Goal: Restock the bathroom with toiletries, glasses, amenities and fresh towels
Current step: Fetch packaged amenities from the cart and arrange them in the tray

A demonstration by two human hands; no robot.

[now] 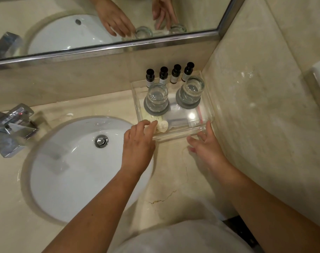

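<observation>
A clear acrylic tray (179,133) sits on the marble counter in the right corner. In it stand two upturned glasses (157,97) (191,92) on grey coasters, several small dark-capped bottles (163,74) along the back, a small wrapped soap (162,126) and flat sealed packets (183,118) at the front. My left hand (138,143) reaches over the tray's front left corner, fingertips curled on the amenities beside the soap. My right hand (204,143) lies by the tray's front right corner, fingers spread, one fingertip touching the rim.
A white round sink (69,161) with a chrome drain lies to the left, a chrome faucet (11,125) at the far left. A framed mirror (108,46) runs along the back wall. A marble side wall (256,106) closes in the tray's right side.
</observation>
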